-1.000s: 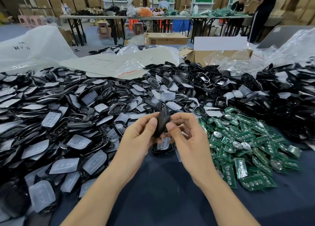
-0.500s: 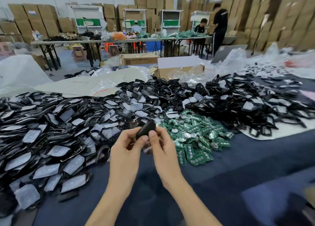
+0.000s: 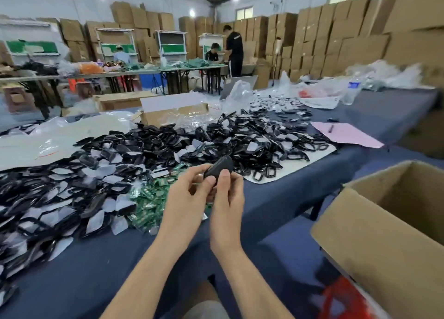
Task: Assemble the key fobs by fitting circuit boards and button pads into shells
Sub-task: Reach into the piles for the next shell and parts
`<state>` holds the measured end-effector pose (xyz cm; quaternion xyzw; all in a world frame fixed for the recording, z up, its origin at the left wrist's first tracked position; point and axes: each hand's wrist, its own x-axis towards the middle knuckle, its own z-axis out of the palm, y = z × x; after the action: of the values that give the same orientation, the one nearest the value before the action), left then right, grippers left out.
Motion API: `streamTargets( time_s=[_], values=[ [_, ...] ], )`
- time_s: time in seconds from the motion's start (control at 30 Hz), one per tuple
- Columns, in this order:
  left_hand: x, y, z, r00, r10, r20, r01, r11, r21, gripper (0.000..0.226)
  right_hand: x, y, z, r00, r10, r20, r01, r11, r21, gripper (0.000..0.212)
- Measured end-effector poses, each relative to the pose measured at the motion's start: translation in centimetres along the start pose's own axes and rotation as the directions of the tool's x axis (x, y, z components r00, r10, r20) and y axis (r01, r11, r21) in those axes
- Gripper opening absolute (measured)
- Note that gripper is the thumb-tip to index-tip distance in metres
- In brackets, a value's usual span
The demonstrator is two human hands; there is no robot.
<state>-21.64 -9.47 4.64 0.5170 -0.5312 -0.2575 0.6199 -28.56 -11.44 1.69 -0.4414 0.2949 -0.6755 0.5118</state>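
Left hand (image 3: 189,195), right hand (image 3: 227,199) pinch fob (image 3: 219,166) slanting up-right.

An open cardboard box (image 3: 384,234) stands at the right, beside the blue-covered counter (image 3: 84,270). On the counter's far end a pen (image 3: 331,128) lies on a pink sheet (image 3: 348,136), near a water bottle (image 3: 353,90) and crumpled plastic bags (image 3: 240,95). Stacked cartons (image 3: 312,37) line the walls. Two people (image 3: 234,52) work at a far table.

No legible text; bottle label (image 3: 353,85) blurred
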Motion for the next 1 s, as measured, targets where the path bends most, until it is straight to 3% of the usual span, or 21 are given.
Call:
streamTargets(
  time_s=[0.23,0.33,0.47,0.6,0.73,0.87,1.0],
  values=[
    [1.0,3.4,12.3,0.976,0.015,0.218,0.003,0.997,-0.082,0.026,4.1,-4.9,-8.6,0.94,-0.133,-0.315,0.126,0.991,-0.042,0.025],
    [1.1,5.4,18.3,0.942,-0.011,0.335,0.055,0.991,-0.12,0.018,5.6,-7.7,-12.7,0.859,-0.19,-0.475,0.161,0.982,-0.102,0.021],
    [0.8,9.1,25.4,0.855,0.035,0.518,0.044,0.989,-0.14,0.028,7.3,-12.5,-17.5,0.738,-0.258,-0.623,0.26,0.961,-0.09,0.024],
    [0.1,10.3,27.6,0.814,0.033,0.58,0.049,0.991,-0.124,0.03,7.9,-14.4,-19.5,0.691,-0.252,-0.677,0.281,0.957,-0.069,0.035],
    [0.7,8.8,24.9,0.846,0.019,0.532,0.048,0.993,-0.112,0.024,7.1,-12.8,-16.8,0.767,-0.175,-0.617,0.221,0.975,-0.001,0.03],
    [2.1,6.4,18.8,0.908,-0.026,0.418,0.064,0.995,-0.078,0.019,5.7,-8.5,-11.7,0.863,-0.174,-0.474,0.153,0.985,-0.081,0.019],
    [3.3,4.2,10.7,0.97,-0.075,0.233,0.098,0.991,-0.087,0.021,4.7,-5.2,-4.3,0.935,0.0,-0.354,0.04,0.994,0.105,0.02]
  ],
)
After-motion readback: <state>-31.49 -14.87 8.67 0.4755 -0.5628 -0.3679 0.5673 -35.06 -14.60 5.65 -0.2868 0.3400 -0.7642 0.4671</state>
